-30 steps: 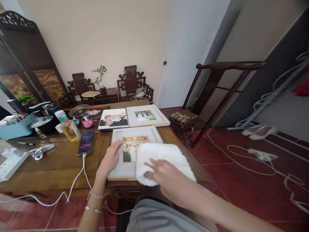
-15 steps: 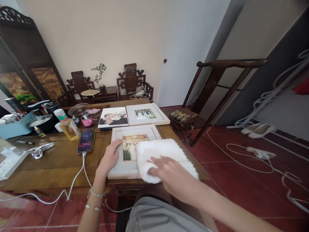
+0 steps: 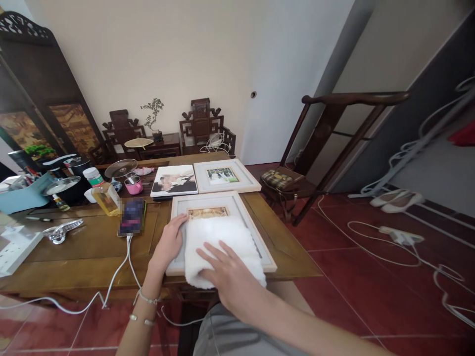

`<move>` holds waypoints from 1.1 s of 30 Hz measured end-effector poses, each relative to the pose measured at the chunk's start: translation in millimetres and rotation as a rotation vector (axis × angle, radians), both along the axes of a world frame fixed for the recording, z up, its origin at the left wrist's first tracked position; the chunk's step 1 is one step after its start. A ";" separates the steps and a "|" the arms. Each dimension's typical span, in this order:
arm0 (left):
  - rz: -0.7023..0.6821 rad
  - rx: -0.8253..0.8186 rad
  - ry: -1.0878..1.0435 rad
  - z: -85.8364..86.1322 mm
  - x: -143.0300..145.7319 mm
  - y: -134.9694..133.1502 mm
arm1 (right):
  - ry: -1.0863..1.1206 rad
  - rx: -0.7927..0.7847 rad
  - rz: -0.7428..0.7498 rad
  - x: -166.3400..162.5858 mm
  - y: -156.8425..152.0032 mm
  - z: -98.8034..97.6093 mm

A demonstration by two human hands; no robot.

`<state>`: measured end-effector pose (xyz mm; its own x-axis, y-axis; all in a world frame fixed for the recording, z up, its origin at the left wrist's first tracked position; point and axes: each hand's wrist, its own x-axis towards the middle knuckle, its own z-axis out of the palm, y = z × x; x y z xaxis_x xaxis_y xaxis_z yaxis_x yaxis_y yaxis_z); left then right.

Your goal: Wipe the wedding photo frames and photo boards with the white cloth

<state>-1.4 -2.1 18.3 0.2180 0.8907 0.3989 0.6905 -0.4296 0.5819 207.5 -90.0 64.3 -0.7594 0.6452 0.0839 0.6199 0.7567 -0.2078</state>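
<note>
A picture frame [image 3: 251,221] with pale wood edges lies flat on the table in front of me. My left hand [image 3: 171,242] grips its left side, fingertips over the border near the photo. Under my right hand [image 3: 233,282] is a folded white fluffy towel [image 3: 218,235], pressed onto the frame with the fingers spread on top and the thumb by its fold. The towel covers most of the photo [image 3: 208,211]; only the upper strip shows.
Behind lie a second framed photo [image 3: 243,182] and a photo panel [image 3: 174,180]. To the left are a phone [image 3: 131,217] with a white cable, an oil bottle [image 3: 106,195], a pink cup [image 3: 133,186] and a power strip [image 3: 18,249]. A wooden chair [image 3: 326,118] stands right.
My right hand has slid the towel leftward across the frame, covering more of the photo and baring the frame's right edge. My left hand has stayed in place.
</note>
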 end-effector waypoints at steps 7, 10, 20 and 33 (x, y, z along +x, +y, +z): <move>0.003 -0.065 -0.080 9.6 3.3 -6.5 | -0.098 0.001 -0.062 -20.3 48.4 5.9; 0.025 -0.058 -0.116 11.5 5.0 -8.7 | -0.152 0.050 -0.134 -34.6 67.2 7.8; 0.056 -0.042 -0.100 13.4 4.8 -10.4 | -0.227 -0.067 0.093 -25.6 29.3 30.3; -0.077 -0.007 -0.047 20.4 2.6 -8.0 | 0.037 0.103 -0.038 65.4 68.1 -19.7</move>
